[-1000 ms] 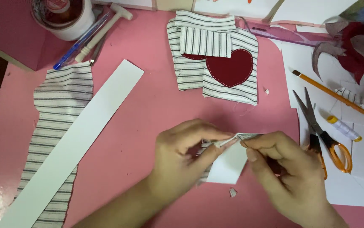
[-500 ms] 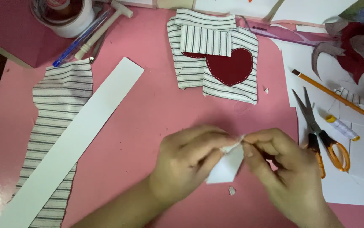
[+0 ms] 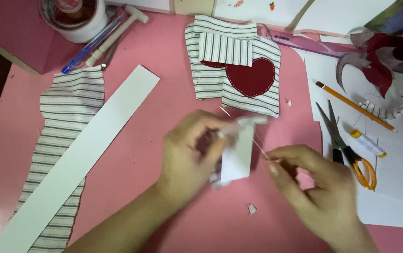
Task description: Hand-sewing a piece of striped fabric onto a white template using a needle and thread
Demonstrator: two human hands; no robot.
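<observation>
Two bare hands work over a pink table (image 3: 164,98). The left hand (image 3: 190,150) is closed around a small white paper piece (image 3: 238,152) with a bit of striped cloth at its top edge, blurred in motion. The right hand (image 3: 314,187) pinches a thin needle (image 3: 246,131) between thumb and forefinger; the needle slants up and away across the top of the paper piece. A tiny paper scrap (image 3: 252,209) lies on the table just below, between the two hands. Left of the left hand lies a long white paper strip (image 3: 84,154) over a striped fabric length (image 3: 65,126). Right of the right hand, orange-handled scissors (image 3: 346,150), a small glue tube (image 3: 367,143) and a pencil (image 3: 353,105) rest on white paper sheets (image 3: 388,197). Beyond the hands sits a striped fabric patch (image 3: 211,79) bearing a dark red heart (image 3: 253,77). Farthest, beyond the left hand, are a tape roll (image 3: 77,18) and a blue pen (image 3: 89,47).
</observation>
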